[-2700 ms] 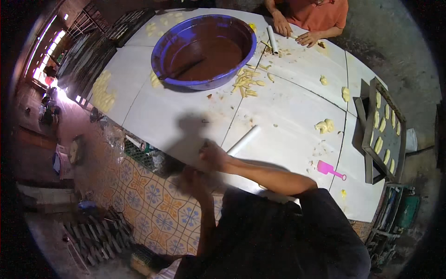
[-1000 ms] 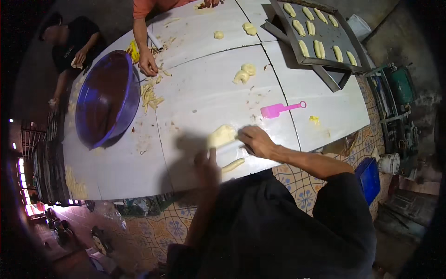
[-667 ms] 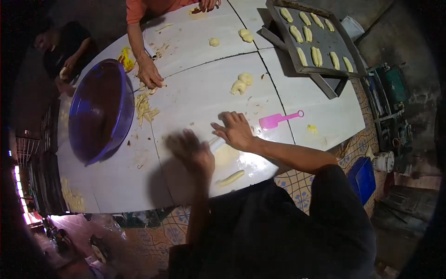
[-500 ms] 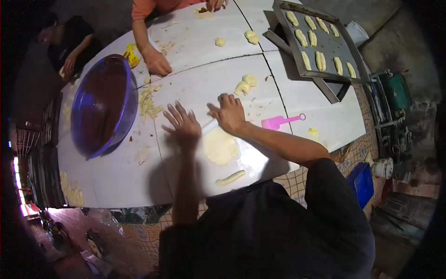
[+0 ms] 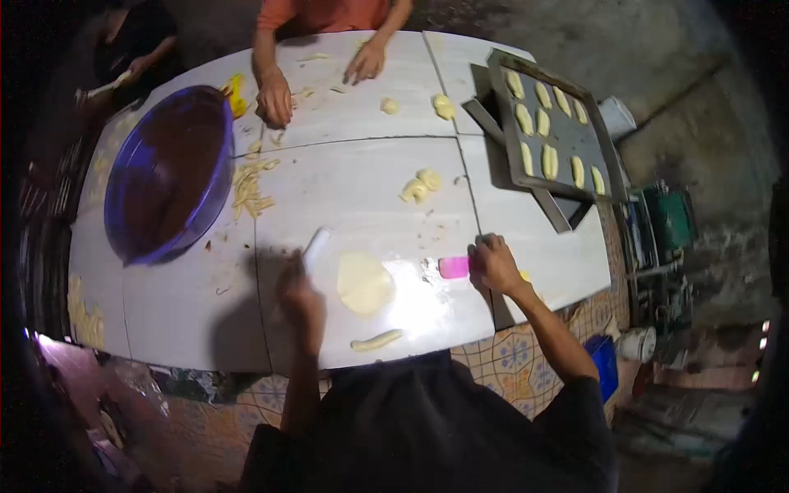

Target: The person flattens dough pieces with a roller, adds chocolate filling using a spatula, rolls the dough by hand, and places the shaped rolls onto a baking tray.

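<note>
1. Patterned floor tiles [image 5: 514, 355] skirt a pale, jointed counter [image 5: 345, 177] in a dim workroom, where a person in dark clothing works with both hands over the near edge.

2. At the person's left, the left hand [image 5: 301, 304], blurred, has its grip closed around the lower end of a white rolling pin [image 5: 316, 246], which slants up and away; whether the pin touches the counter cannot be told.

3. Just right of the pin, a flattened dough sheet [image 5: 364, 283] lies on the counter between the two hands, a glossy patch of light beside it.

4. To the right, the right hand [image 5: 497, 263] bends its fingers in a narrow grip over the handle end of a pink scoop [image 5: 454, 268], whose blade points toward the dough sheet.

5. Near the front edge lies a slim dough roll [image 5: 376, 340]; beyond the sheet sit plump dough lumps [image 5: 421, 186], touching one another.

6. At far right, a metal tray [image 5: 563, 138] bearing rows of shaped dough pieces stands tilted on another metal pan [image 5: 555, 210].

7. On the left, a purple basin [image 5: 215, 197] holds a brown mass, with dough scraps [image 5: 251, 189] strewn beside it.

8. Across the counter, a co-worker in an orange shirt [image 5: 325, 15] has both hands low over the surface.
</note>
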`<state>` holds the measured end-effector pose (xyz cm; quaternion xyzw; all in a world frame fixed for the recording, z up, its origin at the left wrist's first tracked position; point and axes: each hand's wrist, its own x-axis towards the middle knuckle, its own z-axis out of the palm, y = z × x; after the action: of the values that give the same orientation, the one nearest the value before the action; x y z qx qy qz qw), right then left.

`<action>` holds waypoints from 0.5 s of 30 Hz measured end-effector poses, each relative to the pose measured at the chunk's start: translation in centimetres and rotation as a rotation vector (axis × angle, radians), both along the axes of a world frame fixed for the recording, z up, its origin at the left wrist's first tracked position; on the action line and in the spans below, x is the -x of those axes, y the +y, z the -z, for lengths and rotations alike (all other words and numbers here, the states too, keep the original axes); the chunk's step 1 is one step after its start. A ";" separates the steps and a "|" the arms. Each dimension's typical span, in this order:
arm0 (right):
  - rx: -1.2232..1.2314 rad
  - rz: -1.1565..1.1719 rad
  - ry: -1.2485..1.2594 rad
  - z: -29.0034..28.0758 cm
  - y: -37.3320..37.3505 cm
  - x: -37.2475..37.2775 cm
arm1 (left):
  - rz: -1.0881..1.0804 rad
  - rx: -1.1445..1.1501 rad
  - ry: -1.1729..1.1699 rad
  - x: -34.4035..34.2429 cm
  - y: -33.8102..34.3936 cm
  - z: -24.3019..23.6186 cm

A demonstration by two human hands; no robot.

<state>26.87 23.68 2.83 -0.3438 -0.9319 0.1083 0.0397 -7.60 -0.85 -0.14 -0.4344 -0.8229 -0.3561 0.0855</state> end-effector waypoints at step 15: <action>-0.095 -0.910 0.009 -18.4 -9.3 52.4 | -0.518 -0.045 0.112 -2.3 -11.0 1.6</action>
<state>-25.53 14.35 21.21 0.1032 -0.9919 0.0736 0.0076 -5.26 -11.81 -1.74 -0.2263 -0.8925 -0.3160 0.2288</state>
